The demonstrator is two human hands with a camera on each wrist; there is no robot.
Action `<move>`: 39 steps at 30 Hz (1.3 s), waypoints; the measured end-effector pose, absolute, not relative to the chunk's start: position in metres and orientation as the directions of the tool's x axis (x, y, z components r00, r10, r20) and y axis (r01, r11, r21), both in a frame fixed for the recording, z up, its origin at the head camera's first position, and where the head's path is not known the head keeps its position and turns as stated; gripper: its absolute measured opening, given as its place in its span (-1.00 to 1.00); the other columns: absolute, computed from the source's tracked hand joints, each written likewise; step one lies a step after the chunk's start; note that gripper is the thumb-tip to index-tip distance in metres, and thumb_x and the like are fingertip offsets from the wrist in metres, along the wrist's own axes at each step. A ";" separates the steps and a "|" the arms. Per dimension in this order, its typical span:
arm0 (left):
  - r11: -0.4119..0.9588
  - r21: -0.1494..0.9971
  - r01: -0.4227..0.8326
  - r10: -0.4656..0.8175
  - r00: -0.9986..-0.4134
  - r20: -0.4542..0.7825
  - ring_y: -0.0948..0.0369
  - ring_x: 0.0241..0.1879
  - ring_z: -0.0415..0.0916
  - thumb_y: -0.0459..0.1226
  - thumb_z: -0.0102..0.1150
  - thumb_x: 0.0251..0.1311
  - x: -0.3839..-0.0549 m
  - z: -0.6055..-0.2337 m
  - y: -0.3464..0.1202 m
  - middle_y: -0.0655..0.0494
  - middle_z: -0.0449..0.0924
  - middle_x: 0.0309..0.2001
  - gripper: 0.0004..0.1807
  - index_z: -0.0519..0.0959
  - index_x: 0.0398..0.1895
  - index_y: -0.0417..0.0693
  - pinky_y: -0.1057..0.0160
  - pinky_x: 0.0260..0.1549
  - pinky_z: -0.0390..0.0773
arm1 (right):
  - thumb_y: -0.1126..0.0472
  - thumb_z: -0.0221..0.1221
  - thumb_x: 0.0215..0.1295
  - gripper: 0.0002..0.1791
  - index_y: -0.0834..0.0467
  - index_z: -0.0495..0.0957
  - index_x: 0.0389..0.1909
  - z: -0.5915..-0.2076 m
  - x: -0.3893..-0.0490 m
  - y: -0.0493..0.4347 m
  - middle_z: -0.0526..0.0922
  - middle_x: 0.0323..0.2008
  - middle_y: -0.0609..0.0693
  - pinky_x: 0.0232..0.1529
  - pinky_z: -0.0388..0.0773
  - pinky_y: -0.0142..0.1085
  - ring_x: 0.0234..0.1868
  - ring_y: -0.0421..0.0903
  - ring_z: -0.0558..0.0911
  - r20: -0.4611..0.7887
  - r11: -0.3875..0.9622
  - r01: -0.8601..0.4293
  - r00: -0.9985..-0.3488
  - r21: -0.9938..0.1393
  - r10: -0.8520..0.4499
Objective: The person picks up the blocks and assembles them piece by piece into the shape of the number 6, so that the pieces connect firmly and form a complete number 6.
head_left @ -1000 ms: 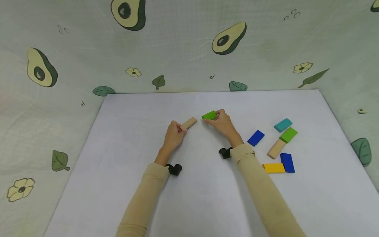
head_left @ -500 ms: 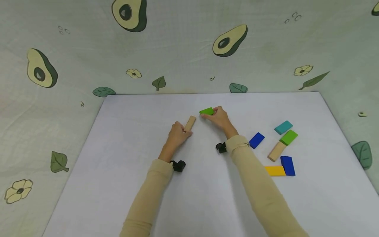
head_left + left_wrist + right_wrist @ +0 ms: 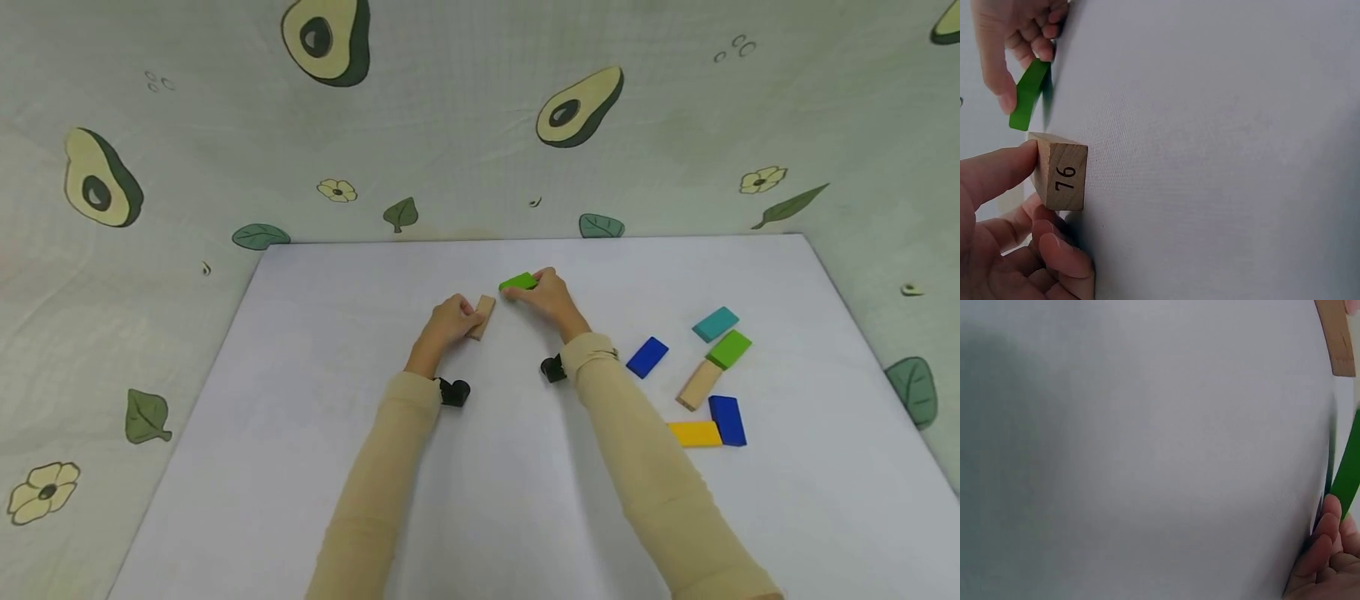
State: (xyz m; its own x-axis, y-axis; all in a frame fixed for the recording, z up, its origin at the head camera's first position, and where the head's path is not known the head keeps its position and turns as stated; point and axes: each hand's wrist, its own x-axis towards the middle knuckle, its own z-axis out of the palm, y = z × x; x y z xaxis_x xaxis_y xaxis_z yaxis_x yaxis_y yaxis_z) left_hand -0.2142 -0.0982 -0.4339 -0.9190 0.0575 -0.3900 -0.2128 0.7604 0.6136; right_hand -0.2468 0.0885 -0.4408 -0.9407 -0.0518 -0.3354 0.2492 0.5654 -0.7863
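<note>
My left hand [image 3: 447, 321] holds a plain wooden block [image 3: 485, 313] near the table's middle. In the left wrist view, the number 76 shows on the end of this wooden block [image 3: 1067, 177], a fingertip touches one face and other fingers lie close by its opposite side. Just beyond, to the right, my right hand [image 3: 553, 300] pinches a green block [image 3: 519, 282] between thumb and fingers. That green block [image 3: 1030, 94] is tilted, with a gap and shadow under part of it. Its near end is close to the wooden block; whether they touch I cannot tell.
To the right on the white table [image 3: 285, 400] lie a blue block [image 3: 648, 357], a teal block [image 3: 716, 323], and a second green block [image 3: 728, 349] against another wooden block [image 3: 700, 384]. A yellow block [image 3: 697, 433] meets another blue block [image 3: 727, 420]. A patterned cloth [image 3: 450, 108] hangs behind.
The wooden block has swung from a slant to point more away from me, and my left hand has shifted right and away. My right hand has carried the green block slightly left.
</note>
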 end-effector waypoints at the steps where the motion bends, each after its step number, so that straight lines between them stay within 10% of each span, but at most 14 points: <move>1: 0.758 0.615 -0.217 0.057 -0.917 -0.395 0.19 -0.38 0.30 -0.09 0.07 0.25 -0.216 -0.433 -0.098 0.08 0.34 -0.39 -0.70 0.39 -0.18 -0.14 0.34 -0.45 0.29 | -0.13 0.21 0.13 -0.18 0.36 0.15 0.17 -0.441 -0.247 0.088 0.37 0.07 0.27 0.12 0.36 -0.12 0.01 0.05 0.39 -0.329 0.572 0.243 -0.943 -0.783 -0.049; 11: 0.712 0.642 -0.285 0.025 -0.904 -0.428 0.24 -0.44 0.29 -0.09 0.19 0.15 -0.226 -0.433 -0.098 0.13 0.33 -0.44 -0.72 0.45 -0.28 -0.10 0.38 -0.50 0.29 | 0.10 0.20 0.21 -0.37 0.35 0.22 0.18 -0.448 -0.251 0.090 0.46 -0.07 0.22 -0.07 0.41 -0.24 -0.16 -0.03 0.43 -0.302 0.549 0.261 -0.953 -0.794 0.015; 39: 0.652 0.673 -0.351 0.021 -0.878 -0.478 0.28 -0.54 0.40 -0.15 0.21 0.16 -0.240 -0.433 -0.098 0.10 0.49 -0.51 -0.77 0.53 -0.21 -0.07 0.38 -0.51 0.41 | -0.16 0.11 0.23 -0.37 0.15 0.31 0.17 -0.439 -0.255 0.072 0.52 0.03 0.20 -0.04 0.39 -0.05 -0.14 0.05 0.45 -0.281 0.733 0.223 -0.959 -0.643 0.045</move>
